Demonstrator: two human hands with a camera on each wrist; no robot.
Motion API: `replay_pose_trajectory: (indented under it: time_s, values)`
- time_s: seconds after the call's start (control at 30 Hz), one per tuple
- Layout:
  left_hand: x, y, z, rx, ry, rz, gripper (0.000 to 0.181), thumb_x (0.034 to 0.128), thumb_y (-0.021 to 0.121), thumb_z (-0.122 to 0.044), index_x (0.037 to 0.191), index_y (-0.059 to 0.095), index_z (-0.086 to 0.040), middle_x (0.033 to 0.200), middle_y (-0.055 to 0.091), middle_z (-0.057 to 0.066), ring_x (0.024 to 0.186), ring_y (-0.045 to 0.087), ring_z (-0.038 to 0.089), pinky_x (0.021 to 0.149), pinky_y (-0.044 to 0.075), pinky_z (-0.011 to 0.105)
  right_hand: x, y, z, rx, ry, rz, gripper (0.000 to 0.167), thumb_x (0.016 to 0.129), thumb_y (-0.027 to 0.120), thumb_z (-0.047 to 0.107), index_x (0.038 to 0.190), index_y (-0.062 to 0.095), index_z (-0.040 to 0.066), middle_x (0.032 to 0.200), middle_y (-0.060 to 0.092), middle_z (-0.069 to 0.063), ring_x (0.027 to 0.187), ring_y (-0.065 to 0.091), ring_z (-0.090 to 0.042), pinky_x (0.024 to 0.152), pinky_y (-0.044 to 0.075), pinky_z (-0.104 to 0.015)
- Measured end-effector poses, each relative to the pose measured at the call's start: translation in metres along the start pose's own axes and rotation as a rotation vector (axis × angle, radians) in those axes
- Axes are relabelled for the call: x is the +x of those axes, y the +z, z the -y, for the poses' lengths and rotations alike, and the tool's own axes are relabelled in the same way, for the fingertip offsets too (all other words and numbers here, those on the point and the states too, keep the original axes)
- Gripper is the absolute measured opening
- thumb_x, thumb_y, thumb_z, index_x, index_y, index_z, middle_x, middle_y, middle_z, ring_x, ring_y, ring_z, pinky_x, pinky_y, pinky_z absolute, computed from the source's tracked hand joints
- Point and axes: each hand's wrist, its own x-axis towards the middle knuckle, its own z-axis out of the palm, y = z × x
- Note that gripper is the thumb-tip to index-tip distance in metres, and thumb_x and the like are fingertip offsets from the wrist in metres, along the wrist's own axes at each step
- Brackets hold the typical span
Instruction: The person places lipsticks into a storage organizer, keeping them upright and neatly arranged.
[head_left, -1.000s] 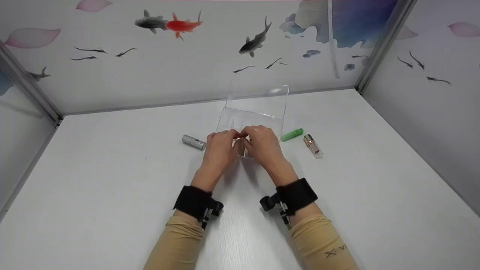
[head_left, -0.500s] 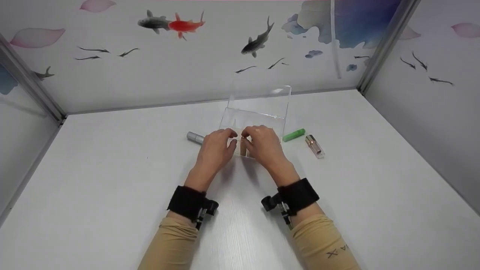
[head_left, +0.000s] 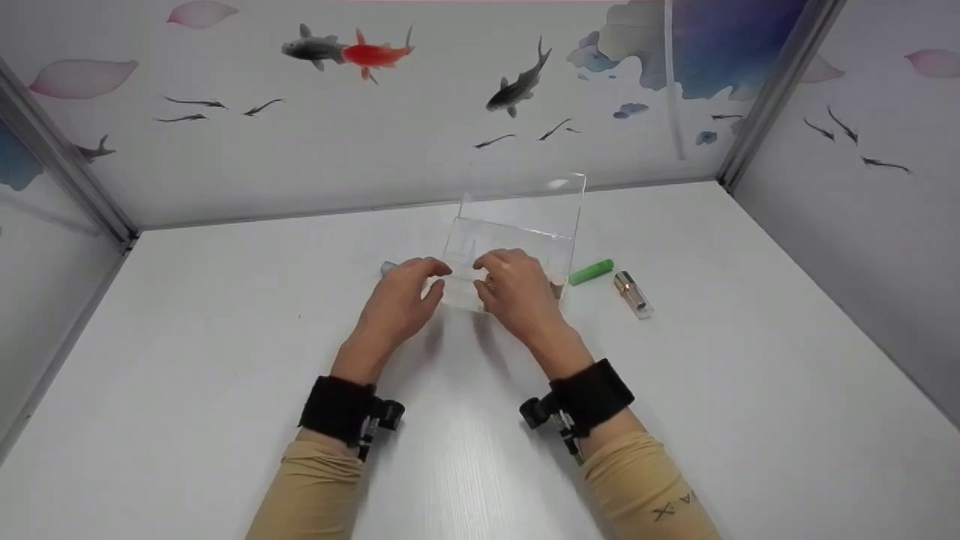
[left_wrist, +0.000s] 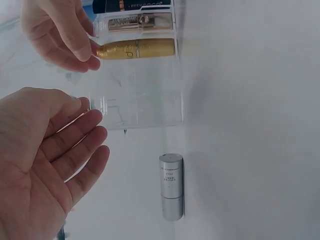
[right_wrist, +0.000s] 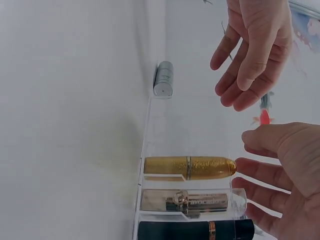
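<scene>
A clear acrylic organizer (head_left: 517, 214) stands at the middle of the table. In the right wrist view, its compartments hold a gold lipstick tube (right_wrist: 170, 168), a clear-capped lipstick (right_wrist: 205, 202) and a dark tube (right_wrist: 172, 230), side by side. My right hand (head_left: 517, 289) is at the gold tube's pointed end; one fingertip touches it or comes very close, and the thumb stands apart. To the left, my left hand (head_left: 401, 300) hovers beside the organizer with loosely bent fingers, holding nothing. In the head view, my right hand hides most of the tubes.
A silver tube (left_wrist: 171, 187) lies left of the organizer, mostly hidden behind my left hand in the head view. Right of the organizer lie a green tube (head_left: 591, 271) and a lipstick with a clear cap (head_left: 634, 295). A printed wall (head_left: 420, 135) closes off the back.
My left hand has drawn away leftward from the right hand, and its fingers have parted. My right hand stays at the organizer with its thumb and fingers spread wider.
</scene>
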Motion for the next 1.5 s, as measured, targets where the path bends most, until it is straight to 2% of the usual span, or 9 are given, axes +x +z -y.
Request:
replay_pose_trajectory:
  time_s: [0.13, 0.3, 0.4, 0.5, 0.63, 0.77, 0.9, 1.2, 1.5]
  values:
    - [-0.002, -0.007, 0.012, 0.014, -0.06, -0.009, 0.023, 0.0997, 0.059, -0.014, 0.121, 0.066, -0.01, 0.122, 0.071, 0.01, 0.119, 0.064, 0.026, 0.101, 0.052, 0.042, 0.001, 0.002, 0.012, 0.048, -0.016, 0.007, 0.018, 0.089, 0.073, 0.009, 0.107, 0.07, 0.007, 0.108, 0.073, -0.01, 0.103, 0.068, -0.029, 0.09, 0.056, -0.043]
    - [-0.005, -0.012, 0.029, 0.04, -0.164, -0.018, 0.027, 0.097, 0.063, -0.014, 0.124, 0.065, -0.01, 0.13, 0.066, 0.013, 0.126, 0.06, 0.03, 0.106, 0.049, 0.045, 0.001, 0.003, 0.028, 0.208, -0.02, 0.059, 0.021, 0.094, 0.068, 0.01, 0.114, 0.067, 0.008, 0.114, 0.071, -0.009, 0.11, 0.067, -0.025, 0.095, 0.056, -0.037]
    - [-0.007, -0.013, 0.037, 0.083, -0.196, 0.017, 0.035, 0.0957, 0.065, -0.013, 0.13, 0.061, -0.009, 0.14, 0.058, 0.016, 0.132, 0.055, 0.035, 0.11, 0.046, 0.049, 0.001, 0.005, 0.037, 0.292, -0.032, 0.143, 0.025, 0.095, 0.067, 0.01, 0.119, 0.066, 0.006, 0.117, 0.07, -0.01, 0.107, 0.068, -0.026, 0.091, 0.058, -0.036]
    - [-0.008, -0.013, 0.042, 0.106, -0.229, 0.095, 0.048, 0.0964, 0.064, -0.015, 0.142, 0.052, -0.009, 0.151, 0.046, 0.02, 0.141, 0.044, 0.039, 0.115, 0.039, 0.053, 0.002, 0.009, 0.045, 0.329, -0.011, 0.297, 0.034, 0.095, 0.067, 0.013, 0.127, 0.061, 0.003, 0.125, 0.067, -0.014, 0.111, 0.067, -0.03, 0.094, 0.056, -0.04]
    - [-0.008, -0.014, 0.047, 0.094, -0.294, 0.208, 0.065, 0.0975, 0.063, -0.018, 0.155, 0.033, -0.009, 0.16, 0.03, 0.022, 0.15, 0.029, 0.041, 0.12, 0.031, 0.056, 0.006, 0.019, 0.054, 0.251, -0.002, 0.498, 0.045, 0.096, 0.067, 0.016, 0.134, 0.053, -0.003, 0.136, 0.058, -0.02, 0.125, 0.059, -0.035, 0.107, 0.048, -0.044]
    - [-0.009, -0.016, 0.053, 0.065, -0.335, 0.288, 0.071, 0.0989, 0.059, -0.014, 0.159, 0.021, -0.007, 0.164, 0.02, 0.024, 0.153, 0.02, 0.041, 0.122, 0.026, 0.056, 0.014, 0.029, 0.062, 0.103, -0.007, 0.596, 0.05, 0.096, 0.066, 0.018, 0.137, 0.05, -0.005, 0.142, 0.052, -0.023, 0.129, 0.055, -0.037, 0.109, 0.047, -0.044]
    - [-0.01, -0.015, 0.057, 0.055, -0.345, 0.319, 0.069, 0.1001, 0.052, -0.009, 0.16, 0.018, -0.007, 0.166, 0.014, 0.024, 0.154, 0.017, 0.041, 0.123, 0.024, 0.055, 0.022, 0.036, 0.069, -0.029, 0.011, 0.66, 0.056, 0.096, 0.066, 0.02, 0.142, 0.045, -0.004, 0.146, 0.048, -0.023, 0.129, 0.055, -0.037, 0.107, 0.049, -0.042]
    - [-0.009, -0.016, 0.062, 0.064, -0.318, 0.323, 0.059, 0.1007, 0.048, -0.005, 0.156, 0.028, -0.004, 0.164, 0.024, 0.022, 0.151, 0.027, 0.038, 0.124, 0.025, 0.05, 0.024, 0.057, 0.069, -0.082, -0.019, 0.647, 0.044, 0.104, 0.045, 0.01, 0.145, 0.041, -0.005, 0.149, 0.044, -0.027, 0.126, 0.058, -0.04, 0.105, 0.051, -0.042]
    - [-0.007, -0.018, 0.064, 0.059, -0.299, 0.188, 0.039, 0.0956, 0.058, -0.003, 0.135, 0.056, 0.0, 0.132, 0.062, 0.022, 0.128, 0.055, 0.037, 0.109, 0.045, 0.048, 0.027, 0.065, 0.065, -0.05, -0.045, 0.536, 0.02, 0.1, 0.051, 0.003, 0.116, 0.062, -0.004, 0.11, 0.065, -0.02, 0.096, 0.069, -0.034, 0.08, 0.06, -0.042]
